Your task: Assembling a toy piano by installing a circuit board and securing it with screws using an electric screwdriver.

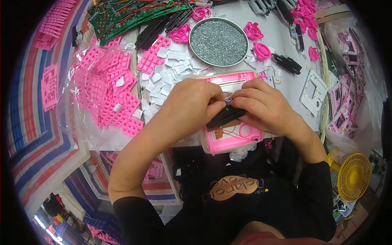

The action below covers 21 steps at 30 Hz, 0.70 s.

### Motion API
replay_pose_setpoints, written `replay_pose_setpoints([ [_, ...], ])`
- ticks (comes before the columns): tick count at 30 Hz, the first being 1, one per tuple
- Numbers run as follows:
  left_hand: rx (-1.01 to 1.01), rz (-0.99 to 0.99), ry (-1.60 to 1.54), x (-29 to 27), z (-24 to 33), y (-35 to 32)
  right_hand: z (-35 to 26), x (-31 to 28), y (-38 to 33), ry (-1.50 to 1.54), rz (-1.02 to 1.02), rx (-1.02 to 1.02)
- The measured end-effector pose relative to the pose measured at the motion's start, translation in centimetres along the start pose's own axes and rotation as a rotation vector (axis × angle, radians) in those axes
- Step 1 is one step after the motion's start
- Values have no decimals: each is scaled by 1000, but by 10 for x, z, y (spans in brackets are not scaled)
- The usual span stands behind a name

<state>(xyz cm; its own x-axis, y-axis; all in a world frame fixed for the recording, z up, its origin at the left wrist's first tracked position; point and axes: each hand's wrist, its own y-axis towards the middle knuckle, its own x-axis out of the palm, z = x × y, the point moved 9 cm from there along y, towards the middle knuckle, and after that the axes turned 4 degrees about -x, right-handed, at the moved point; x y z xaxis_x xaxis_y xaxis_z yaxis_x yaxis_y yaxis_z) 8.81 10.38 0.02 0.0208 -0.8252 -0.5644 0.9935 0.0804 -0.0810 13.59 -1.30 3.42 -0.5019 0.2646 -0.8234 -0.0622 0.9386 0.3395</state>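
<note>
On the table's front edge lies a pink plastic housing (pixel 254 137), its open inside facing up, with a clear plastic bag under it. Just above the housing is a long black plastic part (pixel 223 118), tilted. My left hand (pixel 192 102) is closed, thumb and forefinger pinched at a small pale piece (pixel 228 99) too small to name. My right hand (pixel 267 106) comes from the other side, fingers bent around the black part's right end and fingertips touching near the small piece. Thin reddish wires (pixel 230 134) show inside the housing below the black part.
A round tin of small screws (pixel 219 43) stands behind my hands. Pink keypad sheets (pixel 108 81) and white paper squares (pixel 177 61) lie left. Green circuit boards (pixel 126 20) with wires are at the back left. A yellow fan (pixel 354 177) stands at the lower right.
</note>
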Motion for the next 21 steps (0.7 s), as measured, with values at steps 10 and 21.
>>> replay_pose_setpoints([
  [10,-122,52,-140,-3,-16,-9,5,1,-1,46,-5,25],
  [21,138,206,-116,-13,1,-29,11,3,-4,105,-17,107],
])
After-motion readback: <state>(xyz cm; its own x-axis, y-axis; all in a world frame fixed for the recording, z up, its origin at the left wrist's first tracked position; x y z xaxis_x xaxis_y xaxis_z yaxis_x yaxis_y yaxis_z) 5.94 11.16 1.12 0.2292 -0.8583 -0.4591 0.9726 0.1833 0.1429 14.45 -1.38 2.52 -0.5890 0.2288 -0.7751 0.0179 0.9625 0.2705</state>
